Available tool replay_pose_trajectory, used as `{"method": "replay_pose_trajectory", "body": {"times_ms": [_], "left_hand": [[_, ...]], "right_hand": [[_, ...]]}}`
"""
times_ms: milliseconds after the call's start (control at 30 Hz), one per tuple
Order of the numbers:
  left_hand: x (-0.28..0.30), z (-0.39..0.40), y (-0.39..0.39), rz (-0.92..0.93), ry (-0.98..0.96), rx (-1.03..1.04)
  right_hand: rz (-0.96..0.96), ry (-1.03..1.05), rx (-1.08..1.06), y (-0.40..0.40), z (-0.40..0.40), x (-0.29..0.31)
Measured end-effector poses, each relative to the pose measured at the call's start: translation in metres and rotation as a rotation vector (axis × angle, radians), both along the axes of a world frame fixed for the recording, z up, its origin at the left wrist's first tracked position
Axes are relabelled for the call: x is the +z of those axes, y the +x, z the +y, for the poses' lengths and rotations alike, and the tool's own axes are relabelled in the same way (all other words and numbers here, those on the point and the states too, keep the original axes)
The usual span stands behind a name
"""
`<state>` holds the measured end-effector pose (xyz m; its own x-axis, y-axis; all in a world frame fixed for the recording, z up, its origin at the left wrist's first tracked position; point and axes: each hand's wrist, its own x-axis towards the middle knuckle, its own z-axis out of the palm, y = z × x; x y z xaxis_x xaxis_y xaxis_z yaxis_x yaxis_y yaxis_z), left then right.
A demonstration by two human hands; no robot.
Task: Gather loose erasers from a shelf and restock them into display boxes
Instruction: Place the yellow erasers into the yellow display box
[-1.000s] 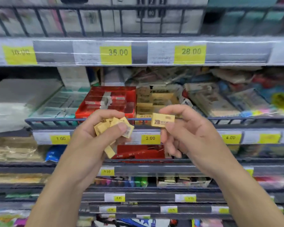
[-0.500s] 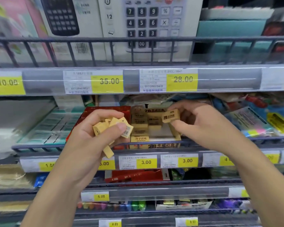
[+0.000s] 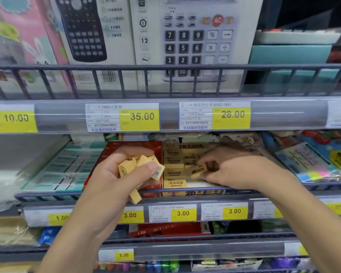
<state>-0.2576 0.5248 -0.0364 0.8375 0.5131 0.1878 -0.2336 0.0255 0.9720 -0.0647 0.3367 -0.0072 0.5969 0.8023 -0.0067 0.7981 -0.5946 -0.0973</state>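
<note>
We see small tan blocky erasers (image 3: 140,166) bunched in left hand (image 3: 114,174) grip, centre frame; right hand (image 3: 236,170) pinches one eraser (image 3: 198,171) over cardboard display box (image 3: 185,168).

We see yellow erasers (image 3: 141,166) bunched together, one 2B eraser (image 3: 198,171) tilted over the half-filled yellow display box (image 3: 193,192).
</note>
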Motion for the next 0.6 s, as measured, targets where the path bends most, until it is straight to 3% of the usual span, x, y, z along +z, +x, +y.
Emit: {"method": "replay_pose_trajectory", "body": {"times_ms": [467, 533, 600], "left_hand": [[-0.001, -0.003, -0.003, 0.015, -0.03, -0.053], [-0.001, -0.003, -0.004, 0.017, -0.023, -0.057], [-0.002, -0.004, -0.004, 0.009, -0.025, -0.066]], "right_hand": [[0.05, 0.019, -0.082, -0.009, 0.014, 0.008], [-0.015, 0.12, -0.083, -0.019, 0.006, 0.013], [0.036, 0.381, -0.004, -0.036, -0.002, 0.014]]}}
